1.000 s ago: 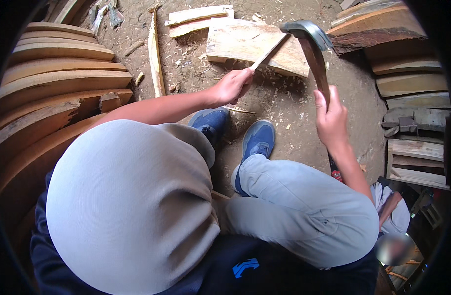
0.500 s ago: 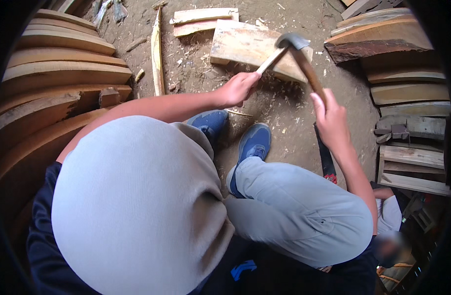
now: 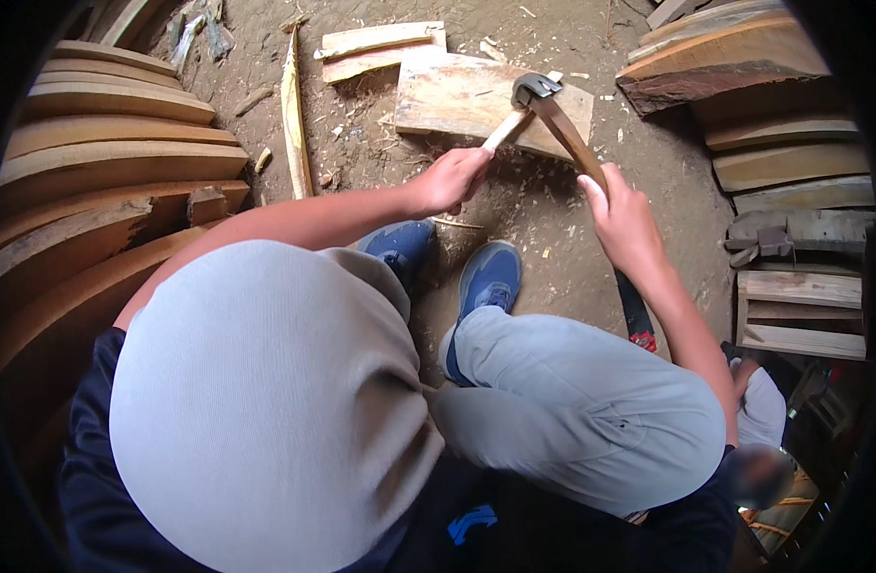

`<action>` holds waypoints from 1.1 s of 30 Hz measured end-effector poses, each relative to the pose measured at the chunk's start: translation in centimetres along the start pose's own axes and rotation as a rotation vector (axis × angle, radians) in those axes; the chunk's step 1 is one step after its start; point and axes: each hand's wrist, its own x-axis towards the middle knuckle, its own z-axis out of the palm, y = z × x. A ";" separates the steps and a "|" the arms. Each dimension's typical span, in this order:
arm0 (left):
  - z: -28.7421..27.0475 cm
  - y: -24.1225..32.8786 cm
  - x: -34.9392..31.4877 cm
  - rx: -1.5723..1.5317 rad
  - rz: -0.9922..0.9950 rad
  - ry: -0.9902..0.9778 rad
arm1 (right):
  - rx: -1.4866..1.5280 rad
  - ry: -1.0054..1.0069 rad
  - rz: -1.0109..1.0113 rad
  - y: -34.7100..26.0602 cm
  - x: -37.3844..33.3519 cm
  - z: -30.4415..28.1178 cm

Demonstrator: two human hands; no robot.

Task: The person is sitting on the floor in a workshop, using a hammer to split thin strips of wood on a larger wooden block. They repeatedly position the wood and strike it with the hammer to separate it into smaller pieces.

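My left hand is closed round the near end of a pale wooden stick. The stick slants away to the right over a thick wooden block lying on the ground. In my right hand is the brown wooden handle of an adze. Its curved metal head lies across the stick above the block and hides part of it; whether the edge bites into the wood I cannot tell. A small pale tip of wood shows just beyond the head.
Curved planks are stacked at left, and more timber at right. Two short boards lie behind the block. A long split stick and shavings lie on the dirt floor. Another person is at lower right.
The adze head has moved slightly left along the stick, toward my left hand, and tilted. My left hand keeps its hold on the stick. The whole view has shifted a little.
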 end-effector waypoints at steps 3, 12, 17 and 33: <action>0.0 0.3 0.2 -0.059 0.018 0.038 | 0.126 0.060 -0.006 -1.4 -0.6 -1.1; -0.5 -0.1 0.5 -0.002 0.004 0.022 | 0.175 0.062 -0.006 -0.3 -0.4 -0.3; -0.5 -0.6 0.4 0.060 0.029 0.050 | 0.061 0.060 -0.026 1.4 -0.6 2.3; -0.3 0.8 0.4 -0.072 -0.043 -0.031 | 0.286 0.146 0.006 2.6 -1.2 4.3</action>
